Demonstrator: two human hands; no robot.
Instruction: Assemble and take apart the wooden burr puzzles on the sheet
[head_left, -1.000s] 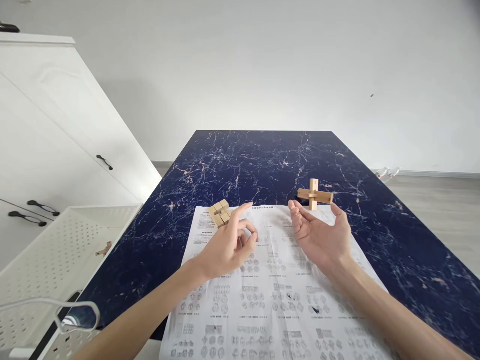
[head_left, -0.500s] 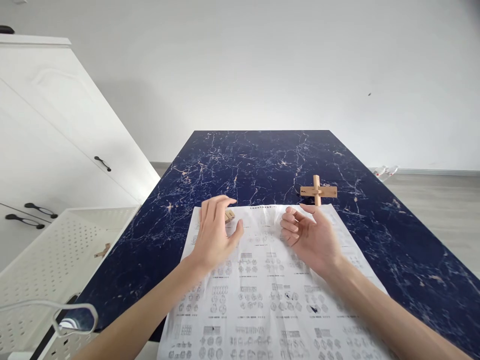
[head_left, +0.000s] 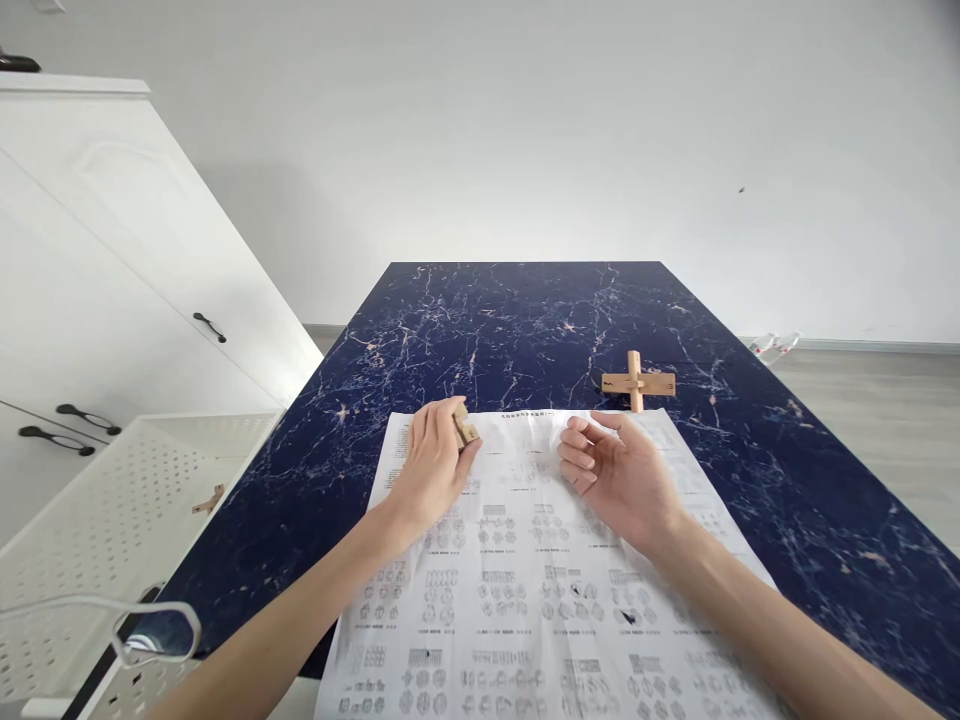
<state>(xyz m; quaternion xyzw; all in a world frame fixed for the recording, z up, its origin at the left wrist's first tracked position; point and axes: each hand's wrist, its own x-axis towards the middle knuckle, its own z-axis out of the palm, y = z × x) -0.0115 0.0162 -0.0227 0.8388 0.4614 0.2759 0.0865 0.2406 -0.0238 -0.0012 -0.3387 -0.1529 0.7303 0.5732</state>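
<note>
My left hand [head_left: 433, 455] is closed around a small notched wooden puzzle piece [head_left: 466, 432] with dark marks on it, near the top left of the printed sheet; its far end is hidden by my fingers. My right hand [head_left: 619, 470] rests palm turned inward over the sheet's upper right, fingers loosely curled and thumb apart, with nothing visible in it. Beneath both hands lies the large creased paper sheet [head_left: 517, 555], covered in rows of small diagrams. Just beyond my right hand, a wooden cross of interlocked pieces [head_left: 636, 382] sits at the paper's top edge.
The dark blue marble-patterned table [head_left: 517, 330] extends toward the white wall. At left stand a white cabinet [head_left: 142, 250] and a perforated white basket [head_left: 142, 480] containing another small wooden piece [head_left: 209, 500]. A white cable [head_left: 97, 604] loops at the lower left.
My left fingers and thumb have closed in on the wooden piece, which now shows more of its notched shape and appears turned. My right hand has barely moved.
</note>
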